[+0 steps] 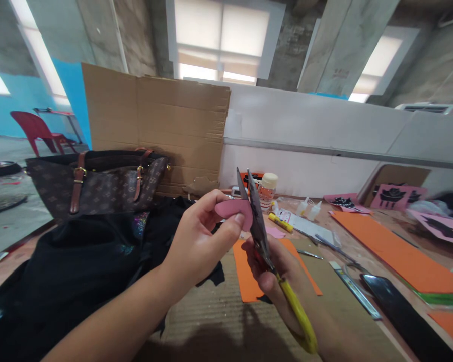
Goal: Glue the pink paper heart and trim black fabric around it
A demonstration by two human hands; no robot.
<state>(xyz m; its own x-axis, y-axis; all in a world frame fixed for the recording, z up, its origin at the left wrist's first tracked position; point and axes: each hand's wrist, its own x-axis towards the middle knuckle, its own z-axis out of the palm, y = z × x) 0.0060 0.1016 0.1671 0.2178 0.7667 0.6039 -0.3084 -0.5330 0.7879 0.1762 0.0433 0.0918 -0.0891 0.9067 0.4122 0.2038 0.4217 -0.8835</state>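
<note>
Between the thumb and fingers of my left hand (202,236) is a small pink piece of paper (232,207) with a rounded edge. My right hand (283,274) grips a pair of scissors (259,226) with yellow handles, its dark blades pointing up and slightly parted. The blades stand right at the paper's right edge; whether they touch it I cannot tell. Below both hands, an orange sheet (245,276) lies on a brown cardboard mat (211,322). Part of the right hand's fingers is hidden behind the scissors.
A brown patterned handbag (109,183) and black cloth (79,256) lie at the left. Behind stand a cardboard panel (154,125), a jar (267,191) and a yellow glue tube (280,222). To the right are a box cutter (355,289), a phone (396,306) and long orange sheets (396,246).
</note>
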